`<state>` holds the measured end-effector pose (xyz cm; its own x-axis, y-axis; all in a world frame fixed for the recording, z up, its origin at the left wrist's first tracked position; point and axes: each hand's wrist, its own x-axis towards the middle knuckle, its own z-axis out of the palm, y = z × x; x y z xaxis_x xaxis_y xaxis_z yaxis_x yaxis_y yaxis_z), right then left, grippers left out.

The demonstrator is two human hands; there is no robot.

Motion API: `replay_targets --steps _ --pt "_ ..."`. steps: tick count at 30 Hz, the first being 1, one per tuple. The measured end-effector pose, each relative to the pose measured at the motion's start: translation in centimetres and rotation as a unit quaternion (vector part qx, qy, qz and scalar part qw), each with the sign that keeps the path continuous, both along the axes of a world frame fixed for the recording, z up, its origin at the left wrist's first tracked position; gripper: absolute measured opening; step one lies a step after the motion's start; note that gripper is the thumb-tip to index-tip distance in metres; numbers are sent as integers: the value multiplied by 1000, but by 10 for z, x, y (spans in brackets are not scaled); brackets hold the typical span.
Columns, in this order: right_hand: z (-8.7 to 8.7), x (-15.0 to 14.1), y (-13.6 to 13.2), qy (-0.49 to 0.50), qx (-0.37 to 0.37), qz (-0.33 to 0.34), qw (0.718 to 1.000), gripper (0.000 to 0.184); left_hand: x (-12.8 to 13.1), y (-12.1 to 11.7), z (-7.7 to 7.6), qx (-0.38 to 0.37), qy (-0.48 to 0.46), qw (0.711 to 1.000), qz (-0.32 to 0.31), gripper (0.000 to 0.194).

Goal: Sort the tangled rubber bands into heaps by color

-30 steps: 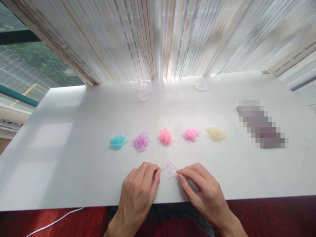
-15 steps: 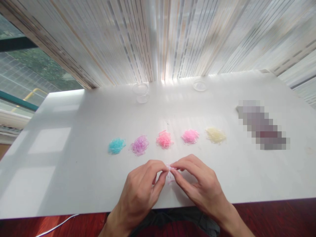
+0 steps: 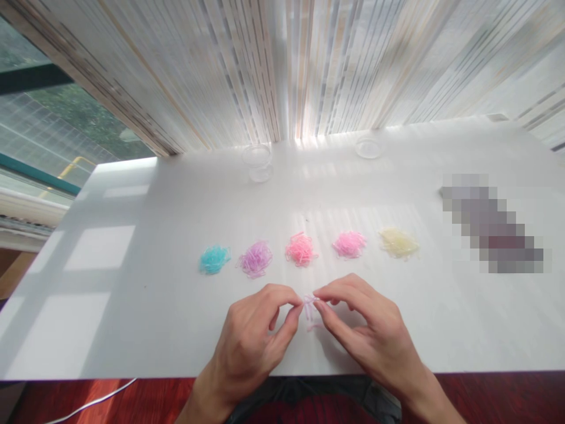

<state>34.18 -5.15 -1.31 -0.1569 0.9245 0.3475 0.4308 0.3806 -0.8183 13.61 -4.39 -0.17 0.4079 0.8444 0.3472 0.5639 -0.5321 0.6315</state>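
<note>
Near the front of the table, my left hand (image 3: 260, 330) and my right hand (image 3: 366, 327) face each other, thumb and forefinger pinched on each. Between the fingertips is a small cluster of pale purple rubber bands (image 3: 309, 306), with loops hanging below. A pinkish band (image 3: 313, 327) shows just under it. My fingertips hide part of the cluster. Beyond my hands lie small heaps of thin looped bands in a row: blue (image 3: 214, 259), purple (image 3: 256, 259), coral pink (image 3: 301, 249), bright pink (image 3: 349, 244) and pale yellow (image 3: 398, 242).
Clear round containers (image 3: 260, 172) stand at the back of the white table (image 3: 176, 330), with a clear round lid (image 3: 369, 148) to their right. A blurred-out object (image 3: 489, 224) lies at the right. Striped curtains (image 3: 247, 70) hang behind, beside a window.
My fingertips have moved slightly apart, and more of the purple bands shows between them. The view has shifted a little.
</note>
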Motion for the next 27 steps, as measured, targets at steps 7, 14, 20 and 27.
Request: replay_targets --steps 7,14,20,27 --pt "0 -2 2 -5 8 4 1000 9 -2 -6 -1 -68 -43 996 40 16" --pt "1 -4 0 2 -4 11 1000 10 3 -7 0 -63 -81 993 56 15" --pt "-2 -2 0 -2 -6 -3 1000 10 -14 -4 -4 -66 -61 984 154 6" --pt "-12 16 -2 -30 -16 -29 999 11 -47 10 -11 -151 -6 923 353 32"
